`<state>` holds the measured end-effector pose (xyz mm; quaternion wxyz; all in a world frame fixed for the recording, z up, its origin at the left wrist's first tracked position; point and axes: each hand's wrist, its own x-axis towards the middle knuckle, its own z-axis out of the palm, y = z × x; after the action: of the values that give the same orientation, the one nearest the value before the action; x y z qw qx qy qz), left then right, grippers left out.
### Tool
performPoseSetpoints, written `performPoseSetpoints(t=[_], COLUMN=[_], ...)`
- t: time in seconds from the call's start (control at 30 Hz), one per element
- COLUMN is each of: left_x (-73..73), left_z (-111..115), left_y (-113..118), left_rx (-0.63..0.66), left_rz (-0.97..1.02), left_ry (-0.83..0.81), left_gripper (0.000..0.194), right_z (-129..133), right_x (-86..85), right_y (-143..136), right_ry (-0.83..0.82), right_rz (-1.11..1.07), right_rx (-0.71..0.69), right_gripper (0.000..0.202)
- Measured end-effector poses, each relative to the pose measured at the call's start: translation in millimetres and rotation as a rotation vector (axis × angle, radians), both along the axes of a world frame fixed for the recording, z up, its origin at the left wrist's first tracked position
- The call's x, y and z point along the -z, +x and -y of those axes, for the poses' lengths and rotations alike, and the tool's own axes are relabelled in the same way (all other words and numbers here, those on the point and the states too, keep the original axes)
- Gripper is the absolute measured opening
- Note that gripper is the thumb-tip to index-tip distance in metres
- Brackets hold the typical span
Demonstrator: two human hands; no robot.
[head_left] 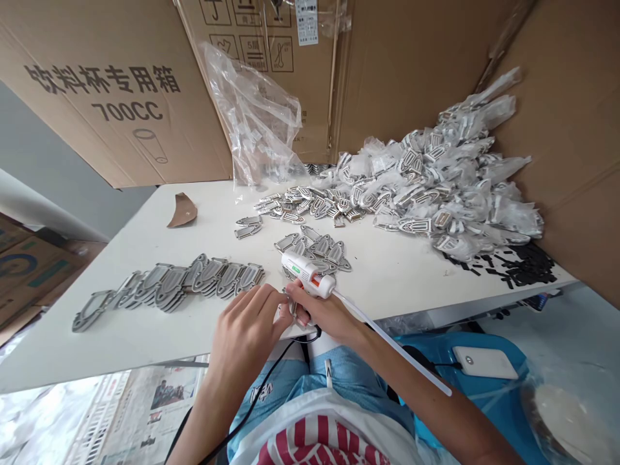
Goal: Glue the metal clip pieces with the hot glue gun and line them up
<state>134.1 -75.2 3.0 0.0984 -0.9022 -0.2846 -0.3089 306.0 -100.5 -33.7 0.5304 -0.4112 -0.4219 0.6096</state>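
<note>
My right hand point(320, 309) is wrapped round the handle of a white glue gun point(306, 271), whose long white glue stick point(394, 345) trails back over my right forearm. Close against it, my left hand point(254, 316) has its fingers bent together around a small metal piece point(292, 307), mostly hidden by the fingers. Just beyond the gun lies a small heap of grey metal pieces point(334, 250). Overlapping stacks of similar pieces point(169, 284) form a row on the left of the white table point(213, 336).
Bagged metal pieces point(450, 174) are piled at the back right, with black strips point(527, 266) beside them. Cardboard boxes point(145, 39) wall the back. A clear plastic bag point(256, 116) and a cardboard scrap point(183, 211) are also there. A blue stool point(436, 349) holds a white power bank point(484, 362).
</note>
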Motion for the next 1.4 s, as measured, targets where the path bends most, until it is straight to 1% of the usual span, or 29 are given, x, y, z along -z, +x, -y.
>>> performPoseSetpoints(t=[0.17, 0.4, 0.57, 0.67, 0.8, 0.9, 0.97, 1.03, 1.1, 1.23, 1.4], left_x=[1.0, -3.3, -2.5, -2.1, -6.1, -9.2, -8.8, -6.4, -3.0, 1.8, 3.1], left_z=[0.2, 5.6, 7.2, 7.8, 10.3, 11.7, 11.1, 9.4, 7.3, 5.3, 7.8], left_y=[-0.1, 2.0, 3.3, 4.0, 4.0, 3.6, 3.2, 2.6, 2.5, 3.8, 5.0], left_rx=[0.002, -0.04, 0.013, 0.047, 0.086, 0.078, 0.027, -0.038, -0.076, -0.058, -0.025], left_rz=[0.023, 0.162, 0.232, 0.283, 0.346, 0.382, 0.376, 0.338, 0.289, 0.265, 0.287], left_ry=[-0.004, -0.12, -0.256, -0.35, -0.46, -0.508, -0.503, -0.475, -0.449, -0.395, -0.284], left_gripper=[0.017, 0.017, 0.013, 0.014, 0.016, 0.016, 0.014, 0.011, 0.01, 0.007, 0.004], right_z=[-0.2, -3.2, -4.1, -3.9, -3.4, -3.6, -4.0, -4.5, -4.8, -4.7, -3.8], right_x=[1.5, 13.3, 14.0, 12.5, 10.5, 10.4, 11.4, 12.7, 13.6, 12.9, 11.6], right_y=[-0.6, 0.2, 0.4, 0.4, 0.2, -0.3, -0.8, -1.3, -1.5, -0.8, 0.4], right_ry=[-0.011, -0.03, -0.033, -0.026, -0.011, -0.017, -0.017, -0.02, -0.03, -0.039, -0.019], right_rz=[-0.046, -0.12, -0.147, -0.15, -0.16, -0.179, -0.195, -0.205, -0.208, -0.215, -0.219], right_rx=[0.03, 0.011, 0.011, 0.01, 0.021, 0.025, 0.025, 0.025, 0.033, 0.038, 0.029], right_gripper=[0.044, 0.04, 0.035, 0.036, 0.038, 0.036, 0.036, 0.035, 0.035, 0.035, 0.036])
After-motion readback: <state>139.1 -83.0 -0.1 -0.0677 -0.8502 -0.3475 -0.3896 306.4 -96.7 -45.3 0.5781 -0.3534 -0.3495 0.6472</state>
